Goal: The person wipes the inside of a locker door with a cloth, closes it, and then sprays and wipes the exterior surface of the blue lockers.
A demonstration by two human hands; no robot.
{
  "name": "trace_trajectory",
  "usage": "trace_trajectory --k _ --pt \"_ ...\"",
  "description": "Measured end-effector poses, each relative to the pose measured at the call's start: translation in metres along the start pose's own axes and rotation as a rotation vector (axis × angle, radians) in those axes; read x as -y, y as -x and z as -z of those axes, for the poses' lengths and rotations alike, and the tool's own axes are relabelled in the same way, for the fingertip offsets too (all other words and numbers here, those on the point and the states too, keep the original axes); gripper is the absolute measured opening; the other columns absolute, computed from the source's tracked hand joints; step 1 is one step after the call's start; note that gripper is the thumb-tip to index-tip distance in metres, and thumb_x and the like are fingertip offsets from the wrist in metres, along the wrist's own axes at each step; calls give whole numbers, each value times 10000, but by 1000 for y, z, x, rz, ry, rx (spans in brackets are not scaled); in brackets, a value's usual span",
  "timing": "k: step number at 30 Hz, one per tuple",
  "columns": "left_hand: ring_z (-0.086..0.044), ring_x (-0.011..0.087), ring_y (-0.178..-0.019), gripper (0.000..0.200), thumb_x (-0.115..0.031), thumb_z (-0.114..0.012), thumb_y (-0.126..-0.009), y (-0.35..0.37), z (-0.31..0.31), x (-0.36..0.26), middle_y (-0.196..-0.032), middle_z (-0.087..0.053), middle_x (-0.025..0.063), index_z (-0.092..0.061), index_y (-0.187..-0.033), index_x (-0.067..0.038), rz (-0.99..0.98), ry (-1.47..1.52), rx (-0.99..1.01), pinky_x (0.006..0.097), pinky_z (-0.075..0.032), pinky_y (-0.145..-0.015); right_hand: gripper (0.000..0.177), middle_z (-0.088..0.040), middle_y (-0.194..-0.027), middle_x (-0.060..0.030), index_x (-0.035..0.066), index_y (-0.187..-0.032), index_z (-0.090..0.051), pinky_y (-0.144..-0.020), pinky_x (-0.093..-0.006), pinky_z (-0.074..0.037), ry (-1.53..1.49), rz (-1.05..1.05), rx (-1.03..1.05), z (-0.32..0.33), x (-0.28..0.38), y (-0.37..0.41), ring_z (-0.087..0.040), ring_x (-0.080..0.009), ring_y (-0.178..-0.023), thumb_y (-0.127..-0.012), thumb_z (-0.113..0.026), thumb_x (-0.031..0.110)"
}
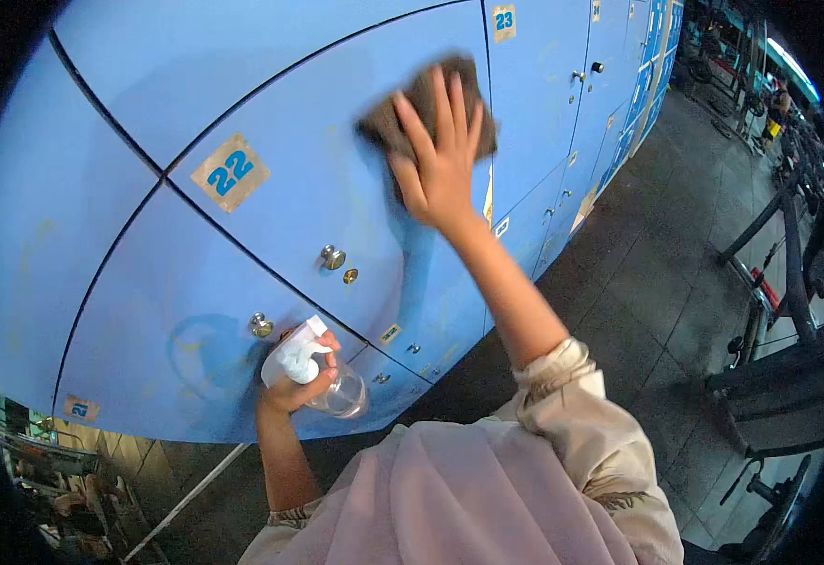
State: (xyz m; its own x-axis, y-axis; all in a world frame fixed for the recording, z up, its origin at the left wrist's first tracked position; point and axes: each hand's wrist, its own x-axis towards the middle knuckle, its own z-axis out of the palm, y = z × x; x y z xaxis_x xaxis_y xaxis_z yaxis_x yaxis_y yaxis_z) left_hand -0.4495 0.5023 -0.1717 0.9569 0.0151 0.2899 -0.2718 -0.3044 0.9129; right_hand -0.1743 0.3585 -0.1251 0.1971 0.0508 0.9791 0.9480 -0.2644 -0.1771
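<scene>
Spread fingers of my right hand (442,155) press a dark brown cloth (473,89) flat against the blue locker door marked 22 (289,160), near its upper right. My left hand (304,381) is wrapped round the neck of a clear spray bottle (344,394) with a white trigger head, low in front of the lockers. Close to the bottle is a round metal knob (261,325). Another knob (333,256) with a brass lock beside it sits on door 22, below the cloth.
More blue lockers (534,104) run away to the right, with small knobs sticking out. Dark floor tiles (633,254) lie alongside. Gym equipment (779,377) stands at the right, and a person (779,105) is far back. More equipment shows at the lower left.
</scene>
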Motion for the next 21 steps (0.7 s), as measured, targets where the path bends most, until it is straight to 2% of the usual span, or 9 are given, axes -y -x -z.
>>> trace_trajectory --k 3,4,7,10,12,13,17,19,21 --pt "-539 119 -823 370 108 -616 -711 0 -2 -5 -974 -547 60 -564 -1045 -44 2 24 -21 278 -457 -698 584 -238 -1502 -165 194 -1355 -470 -1070 -612 -78 21 119 -65 3 -2 -80 -197 -396 -1376 -793 -571 316" --pt "-538 119 -824 364 108 -615 -713 1 -3 -4 -980 -548 62 -563 -1042 -40 12 39 -30 278 -457 -699 556 -189 -1511 -193 193 -1373 -456 -1074 -564 -133 73 69 -18 17 5 -97 -205 -414 -1360 -839 -538 324" --pt "-536 120 -829 357 105 -618 -718 0 -3 -5 -990 -548 67 -559 -1040 -37 41 74 -33 277 -456 -699 585 -191 -1517 -171 201 -1389 -430 -1067 -600 -113 -18 86 -68 10 -10 -86 -169 -402 -1381 -827 -532 327" --pt "-535 123 -831 354 97 -616 -725 1 -3 -2 -985 -544 67 -553 -1047 -37 41 95 -34 278 -456 -698 598 -228 -1504 -177 176 -1371 -448 -1084 -580 -89 -61 -53 -100 2 -19 -33 -183 -398 -1381 -798 -559 305" --pt "-534 125 -828 349 90 -611 -730 1 -3 -2 -976 -539 65 -550 -1050 -38 27 83 -30 279 -456 -697 615 -213 -1506 -193 135 -1384 -424 -1092 -559 -97 -24 -182 -50 2 -26 19 -167 -398 -1387 -800 -545 286" --pt "-533 126 -824 346 87 -608 -733 0 -2 -3 -969 -536 63 -549 -1050 -38 19 63 -25 280 -456 -696 622 -195 -1507 -211 92 -1390 -401 -1087 -570 -96 -17 -231 -15 0 -31 51 -146 -408 -1391 -806 -527 264" --pt "-549 156 -821 409 93 -650 -691 -2 1 2 -1010 -543 111 -533 -1059 -42 -35 54 -11 305 -457 -706 691 -107 -1511 -247 57 -1445 -246 -1088 -588 -88 1 -454 189 5 -28 179 -76 -449 -1391 -841 -507 267" --pt "-537 137 -809 354 75 -624 -719 -1 -1 4 -964 -527 70 -543 -1043 -42 -8 63 -25 287 -456 -697 697 -93 -1508 -259 61 -1456 -211 -1087 -590 -85 -13 -487 286 8 -25 233 -56 -459 -1389 -862 -505 279" --pt "-531 126 -803 325 63 -612 -733 -2 -2 3 -942 -519 49 -548 -1034 -43 5 59 -23 278 -455 -691 694 -84 -1511 -255 66 -1460 -200 -1089 -590 -77 -7 -530 341 12 -18 249 -60 -456 -1390 -866 -497 266"
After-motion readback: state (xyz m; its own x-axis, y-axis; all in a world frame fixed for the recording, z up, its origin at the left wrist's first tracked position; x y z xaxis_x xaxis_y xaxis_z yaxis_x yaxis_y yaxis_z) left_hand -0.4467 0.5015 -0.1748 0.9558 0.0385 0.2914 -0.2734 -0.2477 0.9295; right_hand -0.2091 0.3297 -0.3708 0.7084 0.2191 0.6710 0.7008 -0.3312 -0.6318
